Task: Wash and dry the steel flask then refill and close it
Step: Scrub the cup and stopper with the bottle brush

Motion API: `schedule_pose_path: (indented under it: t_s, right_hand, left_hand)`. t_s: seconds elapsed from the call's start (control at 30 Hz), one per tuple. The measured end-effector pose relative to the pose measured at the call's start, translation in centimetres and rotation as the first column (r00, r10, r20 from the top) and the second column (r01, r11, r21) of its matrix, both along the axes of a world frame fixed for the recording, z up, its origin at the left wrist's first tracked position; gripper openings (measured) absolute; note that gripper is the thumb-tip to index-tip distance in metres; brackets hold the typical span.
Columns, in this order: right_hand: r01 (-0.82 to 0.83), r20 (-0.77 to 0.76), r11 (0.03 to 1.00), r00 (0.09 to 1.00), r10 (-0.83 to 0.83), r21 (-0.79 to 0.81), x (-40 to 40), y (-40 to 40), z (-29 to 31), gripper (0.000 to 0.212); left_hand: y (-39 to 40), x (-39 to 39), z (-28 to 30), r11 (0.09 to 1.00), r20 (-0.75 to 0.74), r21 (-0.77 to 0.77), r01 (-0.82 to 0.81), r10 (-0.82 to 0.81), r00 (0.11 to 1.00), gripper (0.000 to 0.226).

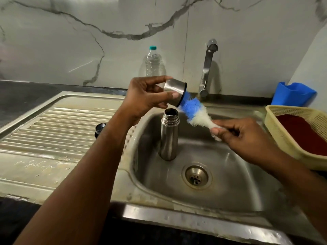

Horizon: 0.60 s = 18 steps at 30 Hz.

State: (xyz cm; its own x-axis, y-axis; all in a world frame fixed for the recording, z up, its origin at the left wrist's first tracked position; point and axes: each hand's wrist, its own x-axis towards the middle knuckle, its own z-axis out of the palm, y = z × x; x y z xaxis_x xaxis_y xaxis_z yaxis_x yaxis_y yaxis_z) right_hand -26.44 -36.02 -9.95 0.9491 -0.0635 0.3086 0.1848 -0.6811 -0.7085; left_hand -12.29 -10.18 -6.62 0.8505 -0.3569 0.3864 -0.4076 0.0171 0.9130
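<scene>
Steel sink (230, 174), my left hand (145, 98) pinching the flask cap (174, 92), right hand (242, 137) gripping the brush (194, 114) inside it; one hard scrub could knock over the open flask (169, 137) below

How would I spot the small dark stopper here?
Start at the steel sink and look to its ribbed drainboard on the left. The stopper sits near the drainboard's right end, partly behind the left forearm. It is the only small black piece there, unlike the shiny flask.
</scene>
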Motion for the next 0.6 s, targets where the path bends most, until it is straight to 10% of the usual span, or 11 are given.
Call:
schedule_pose_path:
  t_s: [0.13,0.6]
  right_hand:
    - [-0.074,-0.327,0.878,0.911,0.253,0.473,-0.6,-0.9,1.4,0.031]
    - [0.209,-0.253,0.824,0.964,-0.084,0.526,-0.2,-3.0,2.2,0.026]
  left_hand:
    - [0.4,-0.2,0.4,0.998,0.115,-0.004,0.062,-0.061,0.991,0.067]
    - [1.9,1.3,0.1,0.947,0.150,0.249,-0.200,0.166,0.975,0.076]
